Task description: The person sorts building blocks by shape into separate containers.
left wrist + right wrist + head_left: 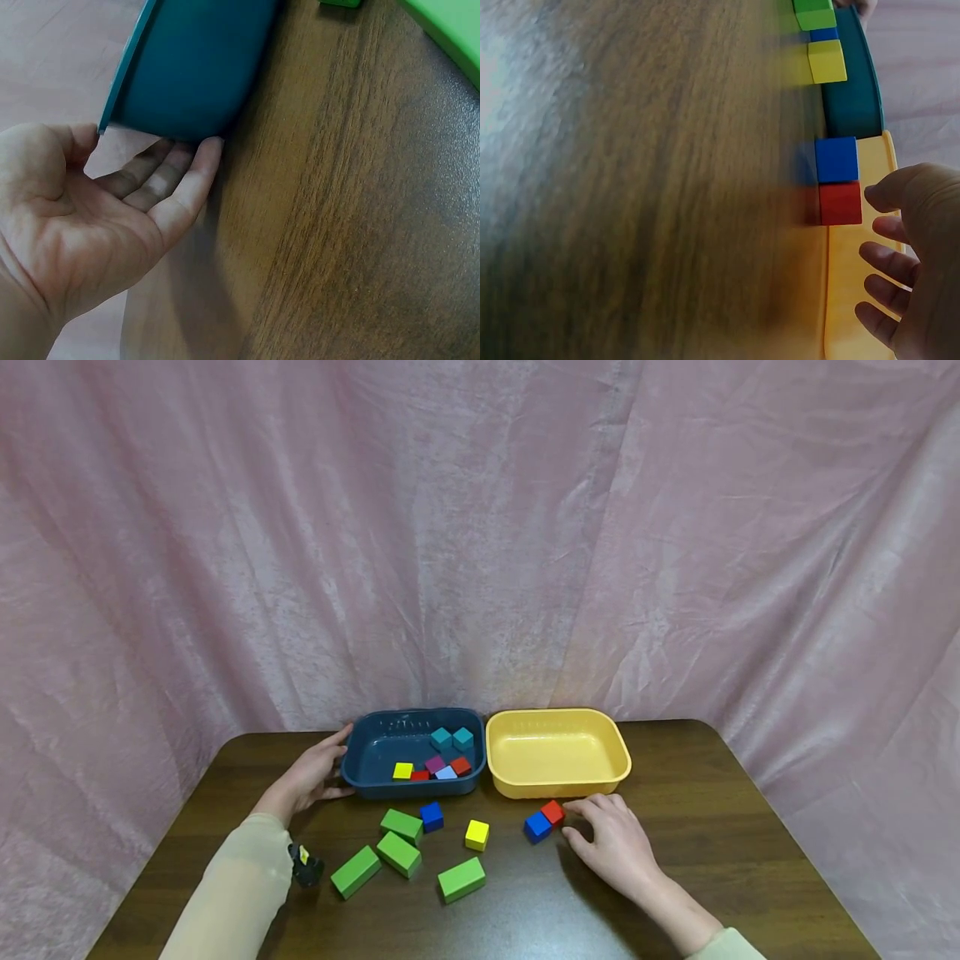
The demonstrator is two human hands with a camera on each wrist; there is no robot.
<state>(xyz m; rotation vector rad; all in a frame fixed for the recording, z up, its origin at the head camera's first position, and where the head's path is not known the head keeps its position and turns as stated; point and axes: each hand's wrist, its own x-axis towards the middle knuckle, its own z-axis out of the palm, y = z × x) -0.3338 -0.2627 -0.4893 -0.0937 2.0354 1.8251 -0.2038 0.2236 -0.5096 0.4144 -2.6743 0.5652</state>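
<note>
My left hand [311, 777] rests against the left end of a dark blue basin [382, 747], fingers spread. In the left wrist view, its fingertips [212, 146] touch the basin's outer wall and rim. Small cubes lie inside this basin: two teal cubes [452, 739], a yellow one, a purple one, a pale blue one and red ones. My right hand [615, 839] is above the table with loosely bent fingers and nothing held. Its fingertips are close beside a red cube [841, 203], which sits against a blue cube [836, 160]; contact is hard to tell.
A yellow basin [555, 760] stands right of the blue one, nearly touching it. In front lie several green blocks [356, 872], another blue cube [432, 817] and a yellow cube [477, 835]. Pink curtain [480, 543] hangs behind the wooden table [720, 852].
</note>
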